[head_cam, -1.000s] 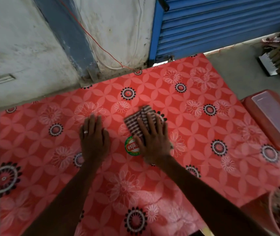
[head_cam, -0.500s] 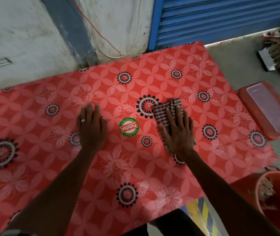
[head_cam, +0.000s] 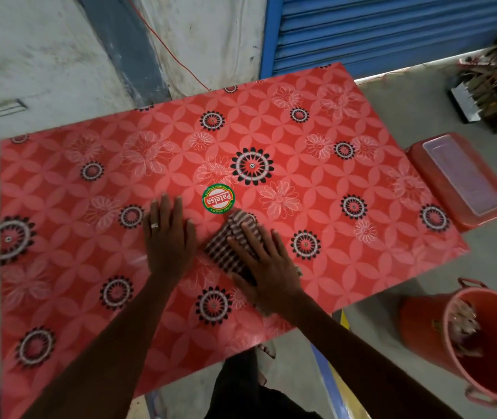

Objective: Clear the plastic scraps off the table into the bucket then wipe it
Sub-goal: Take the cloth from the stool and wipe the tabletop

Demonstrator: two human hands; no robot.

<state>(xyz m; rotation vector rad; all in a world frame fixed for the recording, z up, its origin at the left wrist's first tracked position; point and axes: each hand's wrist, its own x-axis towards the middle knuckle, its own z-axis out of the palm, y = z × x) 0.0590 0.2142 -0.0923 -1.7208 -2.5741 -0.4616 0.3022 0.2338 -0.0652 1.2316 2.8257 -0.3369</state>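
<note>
A red flower-patterned table (head_cam: 347, 189) fills the middle of the view. My right hand (head_cam: 267, 267) presses flat with straight fingers on a dark checked cloth (head_cam: 226, 249) near the table's centre. Flat on the tabletop just left of the cloth rests my left hand (head_cam: 168, 237), fingers straight, a ring on one finger. A round green and red sticker (head_cam: 218, 199) sits just beyond both hands. A red bucket (head_cam: 422, 325) stands on the floor at the lower right with pale scraps (head_cam: 465, 325) inside it.
A red plastic stool or bin with a clear top (head_cam: 465, 176) stands against the table's right edge. A blue roller shutter (head_cam: 392, 28) and a grey wall lie behind. Clutter (head_cam: 489, 86) lies on the floor at the far right.
My right hand has slid the cloth back left and toward me, from the table's right half to beside my left hand. The left hand stays flat in place.
</note>
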